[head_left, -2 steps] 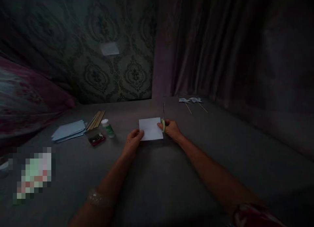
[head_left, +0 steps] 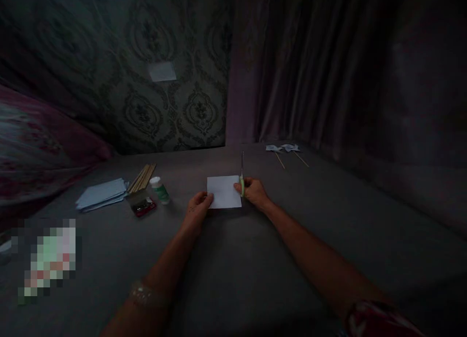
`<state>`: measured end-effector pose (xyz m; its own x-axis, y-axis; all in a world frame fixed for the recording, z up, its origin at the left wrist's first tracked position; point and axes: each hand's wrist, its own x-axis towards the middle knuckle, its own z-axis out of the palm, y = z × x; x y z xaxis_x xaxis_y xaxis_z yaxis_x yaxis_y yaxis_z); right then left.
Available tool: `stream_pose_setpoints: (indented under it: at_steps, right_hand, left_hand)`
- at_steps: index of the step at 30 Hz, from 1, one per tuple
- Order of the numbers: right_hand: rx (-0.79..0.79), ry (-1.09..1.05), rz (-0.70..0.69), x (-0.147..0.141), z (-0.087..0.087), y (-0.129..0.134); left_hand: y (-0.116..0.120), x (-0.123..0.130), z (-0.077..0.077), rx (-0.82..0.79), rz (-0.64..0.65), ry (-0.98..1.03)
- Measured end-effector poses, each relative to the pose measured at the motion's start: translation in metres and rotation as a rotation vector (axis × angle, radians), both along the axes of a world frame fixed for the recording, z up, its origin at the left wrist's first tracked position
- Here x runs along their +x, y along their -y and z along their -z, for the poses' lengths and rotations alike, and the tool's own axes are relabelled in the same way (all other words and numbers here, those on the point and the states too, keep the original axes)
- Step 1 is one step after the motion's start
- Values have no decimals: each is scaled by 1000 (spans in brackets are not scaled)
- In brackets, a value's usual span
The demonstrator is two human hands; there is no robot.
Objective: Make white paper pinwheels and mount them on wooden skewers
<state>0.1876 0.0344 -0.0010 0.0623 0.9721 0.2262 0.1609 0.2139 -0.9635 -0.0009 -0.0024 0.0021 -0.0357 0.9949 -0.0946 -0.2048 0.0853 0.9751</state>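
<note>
A white square sheet of paper (head_left: pixel 224 192) is held between my two hands above the grey surface. My left hand (head_left: pixel 199 206) pinches its lower left edge, thumb on top. My right hand (head_left: pixel 254 191) is closed around the green handle of a pair of scissors (head_left: pixel 242 185), with its thumb at the paper's right edge. The scissors' blades point away from me, beside the paper's upper right corner.
On the left of the grey surface (head_left: pixel 222 278) are stacked paper sheets (head_left: pixel 102 194), wooden sticks (head_left: pixel 143 178), a small box with red (head_left: pixel 143 207) and a white-capped green bottle (head_left: pixel 159 190). Two paper pinwheel-like shapes on sticks (head_left: pixel 279 158) lie at the back right.
The scissors have turned or shifted very slightly to the left. Both hands stay almost in place on the paper.
</note>
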Motion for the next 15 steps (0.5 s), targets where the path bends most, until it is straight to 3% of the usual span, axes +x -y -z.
stream_pose_setpoints:
  at_steps: [7, 11, 15]
  right_hand:
    - [70, 93, 128, -11, 1, 5]
    - [167, 178, 288, -17, -2, 12]
    - [200, 68, 313, -22, -5, 14]
  left_hand:
    - [2, 1, -15, -99, -103, 87]
    - [2, 7, -18, -156, -54, 179]
    - [4, 13, -15, -161, -1, 190]
